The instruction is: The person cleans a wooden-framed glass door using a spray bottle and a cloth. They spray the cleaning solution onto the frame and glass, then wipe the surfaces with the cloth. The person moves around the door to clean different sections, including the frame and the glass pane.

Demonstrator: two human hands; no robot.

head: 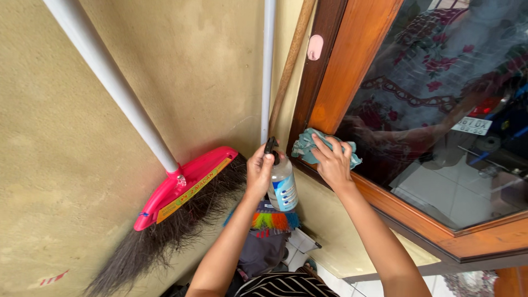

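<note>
- The beige wall [82, 137] fills the left side, and a window [440, 110] with dark glass in a brown wooden frame [352, 60] fills the right side.
- A pink broom [181, 190] with dark bristles and a white handle leans on the wall, left of both hands.
- A second broom with rainbow bristles [275, 221] stands in the corner, just below the bottle.
- The left hand [259, 175] holds a clear spray bottle [283, 187] with a blue label; its fingers are wrapped around the neck, near the black nozzle.
- The right hand [333, 162] presses a teal cloth [309, 144] against the lower corner of the frame; the fingers lie spread and flat on top of the cloth.
</note>
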